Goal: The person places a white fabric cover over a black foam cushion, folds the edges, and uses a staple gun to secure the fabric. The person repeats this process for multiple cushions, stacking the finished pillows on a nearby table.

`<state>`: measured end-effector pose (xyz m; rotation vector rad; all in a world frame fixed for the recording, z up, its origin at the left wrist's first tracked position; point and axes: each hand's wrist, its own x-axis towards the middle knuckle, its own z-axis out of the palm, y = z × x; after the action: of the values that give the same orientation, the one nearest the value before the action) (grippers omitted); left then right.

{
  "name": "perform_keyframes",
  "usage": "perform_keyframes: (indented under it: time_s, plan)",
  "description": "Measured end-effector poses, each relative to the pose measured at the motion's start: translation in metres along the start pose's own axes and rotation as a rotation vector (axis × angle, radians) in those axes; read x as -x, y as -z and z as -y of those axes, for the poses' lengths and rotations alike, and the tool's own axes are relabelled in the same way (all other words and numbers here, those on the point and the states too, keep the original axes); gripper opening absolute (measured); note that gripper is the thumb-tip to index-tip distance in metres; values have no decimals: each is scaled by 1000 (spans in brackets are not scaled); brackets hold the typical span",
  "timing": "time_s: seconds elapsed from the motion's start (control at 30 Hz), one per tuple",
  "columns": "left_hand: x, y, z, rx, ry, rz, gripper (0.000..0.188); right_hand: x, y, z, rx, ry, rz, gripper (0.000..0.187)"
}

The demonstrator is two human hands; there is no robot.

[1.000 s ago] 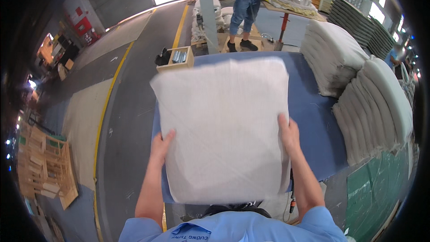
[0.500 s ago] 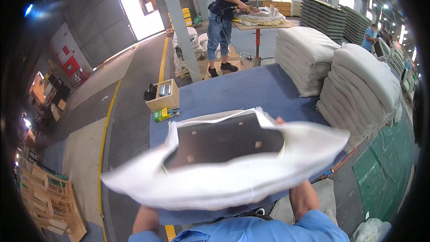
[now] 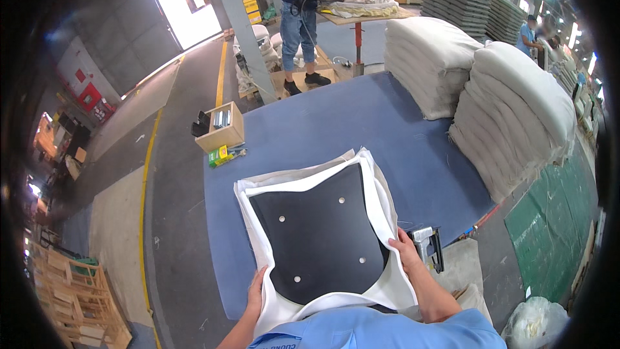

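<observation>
A seat cushion lies on the blue-topped table in front of me, its underside up. A black board with several small holes fills its middle, and white fabric is turned up around the rim. On the near left side my left hand holds the fabric edge, with part of its fingers hidden. My right hand grips the right edge, the thumb on the white rim. Just beyond that hand a staple gun sits at the table's right edge.
A wooden box stands at the table's far left, beside a green and yellow small box. Stacks of white cushions rise on the right. Beyond the table, a co-worker stands at another workbench. A grey post is nearby.
The cushion, blurred and bulging before, now rests flatter with its black board fully showing. Both my hands have shifted to its sides. The staple gun has come into sight, and the view has tilted down.
</observation>
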<state>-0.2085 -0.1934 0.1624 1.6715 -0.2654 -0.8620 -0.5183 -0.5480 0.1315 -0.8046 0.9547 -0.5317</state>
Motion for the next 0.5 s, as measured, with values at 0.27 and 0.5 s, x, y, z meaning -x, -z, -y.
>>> perform_keyframes:
  time_s: [0.27, 0.5]
  plan:
    - [28, 25, 22, -226, -51, -32, 49, 56, -3, -20, 276, -2, -54, 69]
    - [-1, 82, -17, -439, 233, 88, 42, 33, 20, 5, 578, 27, -37, 49]
